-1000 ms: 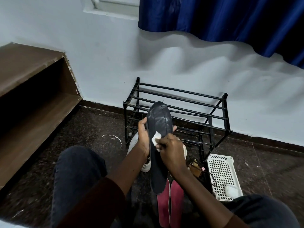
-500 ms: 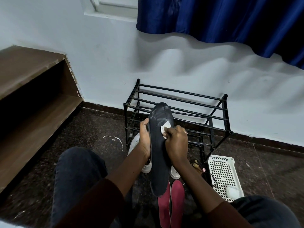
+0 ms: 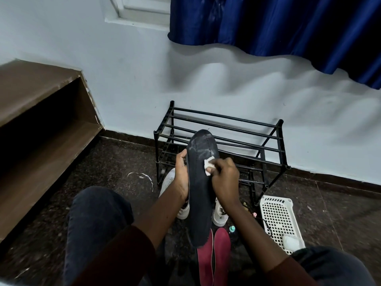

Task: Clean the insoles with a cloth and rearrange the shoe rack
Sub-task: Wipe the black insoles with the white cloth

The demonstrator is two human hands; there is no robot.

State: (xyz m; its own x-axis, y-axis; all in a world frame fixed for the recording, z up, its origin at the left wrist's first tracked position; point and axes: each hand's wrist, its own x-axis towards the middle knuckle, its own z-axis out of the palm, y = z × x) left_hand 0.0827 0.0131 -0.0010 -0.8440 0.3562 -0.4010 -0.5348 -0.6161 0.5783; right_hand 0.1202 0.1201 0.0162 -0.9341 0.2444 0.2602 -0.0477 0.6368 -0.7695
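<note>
In the last second the right hand (image 3: 224, 180), pinching a crumpled white cloth (image 3: 207, 164), has slid up the dark insole (image 3: 201, 195) from its middle toward the toe at 12 o'clock. Wiping therefore looks mid-course, and the barred black shoe rack (image 3: 226, 129) behind is yet to be arranged. The left hand (image 3: 182, 174) grips the insole by its left edge, toe-up at centre: thin, flexible, matte, its rounded toe smeared with a pale sheen.
</note>
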